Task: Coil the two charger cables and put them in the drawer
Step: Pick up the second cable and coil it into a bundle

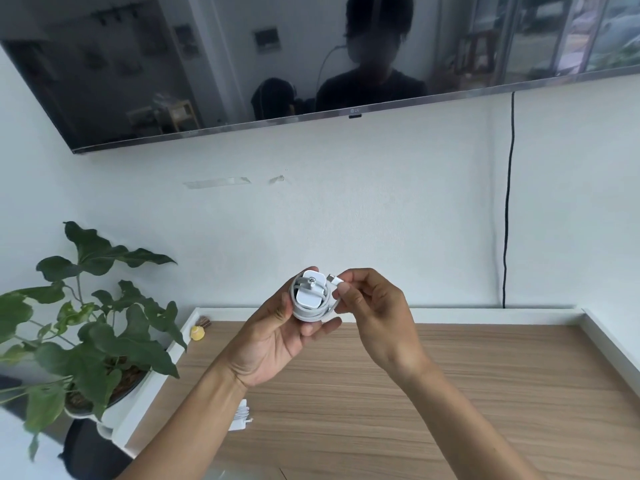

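A white charger [309, 295] with its cable wound round the plug block sits in my left hand [277, 336], whose fingers and thumb curl round it above the wooden top [433, 393]. My right hand [372, 308] pinches the cable's free end near its connector [333, 279], just right of the block. A second white charger [241, 415] with coiled cable lies on the wood at the lower left, partly hidden by my left forearm. No drawer shows.
A potted plant [86, 327] stands left of the top. A small yellow figure [198, 333] sits in the back left corner. A wall television [277, 64] hangs above, and a black cord [508, 202] runs down the wall at right.
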### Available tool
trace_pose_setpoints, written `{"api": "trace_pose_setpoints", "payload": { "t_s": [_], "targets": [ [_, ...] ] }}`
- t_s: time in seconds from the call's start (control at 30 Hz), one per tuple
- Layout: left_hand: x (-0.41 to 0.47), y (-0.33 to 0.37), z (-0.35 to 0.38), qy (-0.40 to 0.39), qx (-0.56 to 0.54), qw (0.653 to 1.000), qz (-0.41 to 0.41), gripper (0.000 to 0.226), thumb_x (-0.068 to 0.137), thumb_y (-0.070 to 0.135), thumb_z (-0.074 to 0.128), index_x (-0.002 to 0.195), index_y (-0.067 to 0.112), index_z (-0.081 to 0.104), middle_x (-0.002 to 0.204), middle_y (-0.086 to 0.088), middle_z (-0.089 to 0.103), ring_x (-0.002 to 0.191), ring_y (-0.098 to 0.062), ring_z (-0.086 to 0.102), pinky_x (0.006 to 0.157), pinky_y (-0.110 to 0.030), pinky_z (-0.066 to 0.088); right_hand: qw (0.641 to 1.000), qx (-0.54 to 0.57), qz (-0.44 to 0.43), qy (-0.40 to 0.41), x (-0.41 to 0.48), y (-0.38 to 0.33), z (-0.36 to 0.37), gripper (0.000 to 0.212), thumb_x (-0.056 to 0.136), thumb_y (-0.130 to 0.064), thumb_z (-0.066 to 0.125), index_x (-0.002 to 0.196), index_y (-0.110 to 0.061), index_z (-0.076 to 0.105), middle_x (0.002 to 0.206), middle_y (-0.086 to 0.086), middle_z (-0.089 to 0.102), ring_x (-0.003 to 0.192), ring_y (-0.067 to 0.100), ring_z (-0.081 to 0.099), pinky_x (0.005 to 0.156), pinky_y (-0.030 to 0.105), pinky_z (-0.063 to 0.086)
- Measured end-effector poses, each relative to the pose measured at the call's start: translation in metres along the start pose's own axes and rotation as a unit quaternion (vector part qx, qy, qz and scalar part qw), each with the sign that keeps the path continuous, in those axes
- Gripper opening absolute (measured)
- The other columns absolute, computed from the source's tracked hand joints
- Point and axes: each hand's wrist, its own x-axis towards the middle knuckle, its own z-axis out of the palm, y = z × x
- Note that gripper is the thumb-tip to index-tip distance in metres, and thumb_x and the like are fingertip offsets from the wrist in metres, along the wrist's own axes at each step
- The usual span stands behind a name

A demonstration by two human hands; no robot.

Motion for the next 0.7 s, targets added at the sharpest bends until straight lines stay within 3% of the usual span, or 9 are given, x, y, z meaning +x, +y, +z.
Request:
{"api": "trace_pose_setpoints", "payload": {
  "t_s": [0.1,0.17,0.23,0.37,0.47,0.6,0.7],
  "targets": [
    [0.001,0.006,0.004,0.013,0.048,0.999,-0.006,0.058,0.087,0.03,0.067,0.139,0.014,0.045,0.101,-0.008,0.058,0.07,-0.015,0.05,0.103,-0.052,0.028,0.99,0.124,0.07,0.021,0.001,0.006,0.004,0.015,0.097,-0.011,0.051,0.1,0.002,0.059,0.08,0.013,0.062,0.074,0.028,0.059,0.074,0.038,0.053],
    [0.0,0.01,0.007,0.01,0.081,0.997,-0.01,0.06,0.087,0.028,0.067,0.14,0.013,0.043,0.095,-0.007,0.056,0.071,-0.016,0.05,0.104,-0.052,0.032,0.984,0.155,0.08,0.029,0.002,0.008,0.002,0.017,0.097,-0.012,0.05,0.1,0.003,0.059,0.082,0.014,0.061,0.077,0.029,0.057,0.073,0.036,0.054],
    [0.0,0.015,0.011,0.012,0.119,0.993,-0.014,0.06,0.086,0.028,0.067,0.139,0.013,0.043,0.098,-0.006,0.056,0.069,-0.016,0.049,0.102,-0.05,0.04,0.988,0.144,0.055,0.025,0.001,0.005,0.001,0.015,0.097,-0.012,0.05,0.098,-0.001,0.06,0.08,0.007,0.063,0.078,0.023,0.059,0.073,0.031,0.054],
    [0.004,0.021,0.021,0.036,0.158,0.987,0.004,0.062,0.084,0.033,0.069,0.137,0.013,0.045,0.109,-0.008,0.056,0.069,-0.018,0.047,0.103,-0.051,0.042,0.992,0.12,-0.021,0.04,-0.004,-0.009,0.002,0.012,0.093,-0.014,0.054,0.095,-0.005,0.062,0.077,0.001,0.065,0.071,0.016,0.059,0.071,0.025,0.053],
    [0.008,0.025,0.024,0.071,0.167,0.983,0.014,0.063,0.083,0.038,0.07,0.136,0.013,0.046,0.122,-0.011,0.054,0.089,-0.028,0.049,0.105,-0.05,0.042,0.989,0.119,-0.064,0.052,-0.008,-0.02,0.002,0.016,0.088,-0.02,0.057,0.095,-0.006,0.062,0.08,0.006,0.065,0.067,0.016,0.056,0.069,0.021,0.05],
    [0.007,0.021,0.021,0.075,0.129,0.989,0.014,0.063,0.081,0.038,0.071,0.135,0.014,0.049,0.125,-0.012,0.051,0.094,-0.031,0.043,0.096,-0.04,0.049,0.993,0.096,-0.047,0.048,-0.006,-0.023,0.001,0.012,0.091,-0.016,0.058,0.095,-0.006,0.062,0.075,0.004,0.064,0.064,0.016,0.055,0.068,0.022,0.05],
    [0.007,0.017,0.02,0.105,0.145,0.984,0.027,0.065,0.08,0.04,0.072,0.135,0.014,0.05,0.116,-0.01,0.056,0.097,-0.034,0.036,0.088,-0.031,0.05,0.992,0.107,-0.035,0.047,-0.005,-0.02,-0.002,0.015,0.089,-0.018,0.059,0.096,-0.005,0.062,0.072,0.005,0.061,0.065,0.019,0.054,0.068,0.024,0.05]
  ]
}}
